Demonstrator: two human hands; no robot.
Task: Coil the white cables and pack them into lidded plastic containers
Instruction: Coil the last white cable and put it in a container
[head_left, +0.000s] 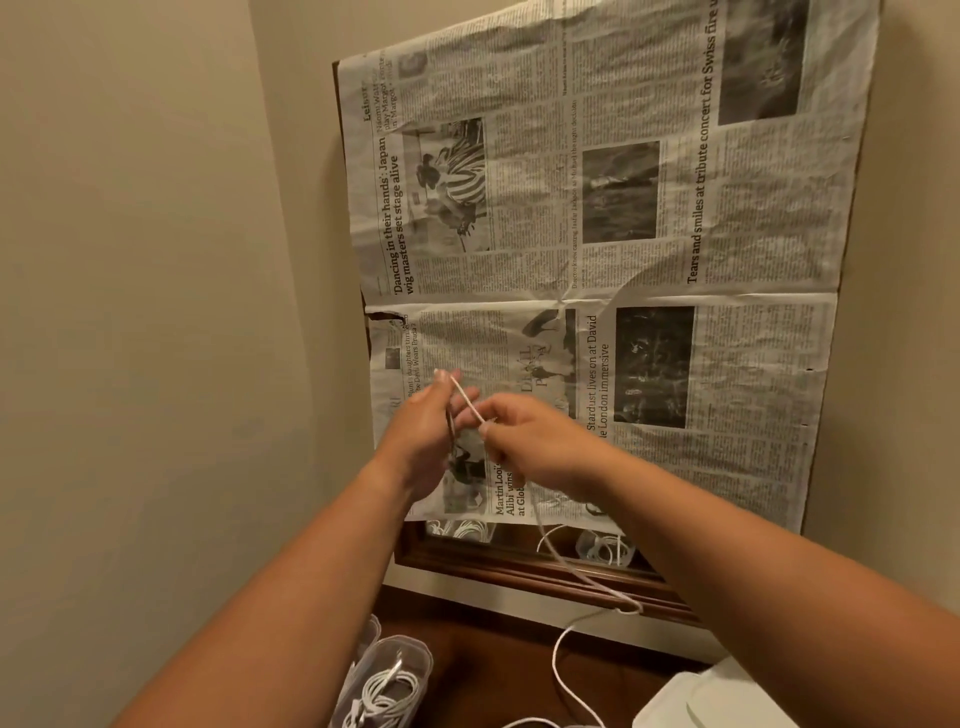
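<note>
While one clear plastic container (415, 652) at lower L held a coiled cable (387, 693), lid state unclear, winding of another cable was the step in hand. L hand (423, 431) was up before the newspaper (649, 208), fingers mostly straight, white cable (467, 402) running across them; thumb hidden & view blurred, so its grip could not be confirmed. R hand (535, 447), just beside it, pinched the cable betw. thumb & fingertips. Remaining cable hung from R hand in a long slack run to the wooden top (493, 670). Judged: coiling barely begun. Next move calls for even turns round L fingers, R hand feeding slack w/o kinks. White lid-like item (727, 696) lay lower R.
</note>
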